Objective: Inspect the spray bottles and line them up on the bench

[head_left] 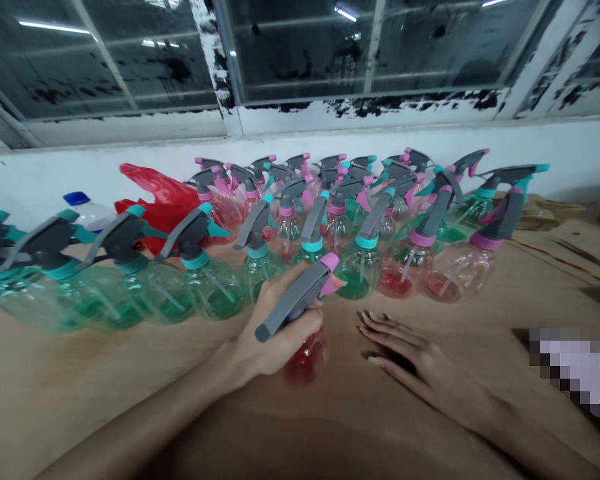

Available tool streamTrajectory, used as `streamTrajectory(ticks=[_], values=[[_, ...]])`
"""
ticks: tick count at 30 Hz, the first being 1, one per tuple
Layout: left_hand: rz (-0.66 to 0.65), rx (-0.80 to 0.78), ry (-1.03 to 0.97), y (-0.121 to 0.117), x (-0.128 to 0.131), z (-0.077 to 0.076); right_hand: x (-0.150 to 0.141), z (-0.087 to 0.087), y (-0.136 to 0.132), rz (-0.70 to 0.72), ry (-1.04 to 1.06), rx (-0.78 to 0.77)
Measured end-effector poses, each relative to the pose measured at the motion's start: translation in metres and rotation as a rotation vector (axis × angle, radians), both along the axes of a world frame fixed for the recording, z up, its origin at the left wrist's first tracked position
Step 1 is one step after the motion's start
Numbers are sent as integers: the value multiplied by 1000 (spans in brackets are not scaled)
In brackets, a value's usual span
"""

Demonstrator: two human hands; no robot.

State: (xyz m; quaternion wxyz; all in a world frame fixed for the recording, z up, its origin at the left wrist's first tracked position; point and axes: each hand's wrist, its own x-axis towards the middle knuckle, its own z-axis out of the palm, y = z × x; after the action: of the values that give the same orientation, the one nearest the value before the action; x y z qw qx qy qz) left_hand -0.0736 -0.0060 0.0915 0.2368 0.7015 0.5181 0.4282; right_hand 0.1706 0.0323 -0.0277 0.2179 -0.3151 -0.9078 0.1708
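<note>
My left hand [285,327] is wrapped round the neck of a pink spray bottle [306,363] with a grey sprayer head and pink nozzle. The bottle stands about upright near the table's front, its collar hidden by my fingers. To its right, my right hand [405,353] lies low over the tabletop with fingers stretched out and nothing in them. Just beyond both hands runs a row of spray bottles: green ones such as this green spray bottle [357,277] in the middle and left, and pink ones such as this pink spray bottle [405,273] at the right.
More spray bottles crowd behind the front row. A red plastic bag [155,193] and a blue-capped bottle [87,210] stand at the back left. Wires [570,257] lie at the right, near a pixelated patch [580,373]. A windowed wall [300,120] bounds the table's far side.
</note>
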Motion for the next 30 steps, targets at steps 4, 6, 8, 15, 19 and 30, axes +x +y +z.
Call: streamTrajectory(ticks=[4, 6, 8, 15, 19, 30], values=[[-35, 5, -14, 2, 1, -4, -1, 2, -1, -5, 6, 6], [-28, -5, -8, 2, 1, -4, -1, 2, -1, -2, 18, 8], [-21, -12, 1, 2, 1, -5, -1, 1, 0, 8, 26, 9], [-16, -7, -4, 0, 2, -5, 1, -2, 3, 20, -15, 3], [-26, -33, -18, -1, 3, -4, 0, 0, 0, 5, -12, 13], [37, 40, -26, 0, 13, -6, -5, 8, -4, -15, -6, 11]])
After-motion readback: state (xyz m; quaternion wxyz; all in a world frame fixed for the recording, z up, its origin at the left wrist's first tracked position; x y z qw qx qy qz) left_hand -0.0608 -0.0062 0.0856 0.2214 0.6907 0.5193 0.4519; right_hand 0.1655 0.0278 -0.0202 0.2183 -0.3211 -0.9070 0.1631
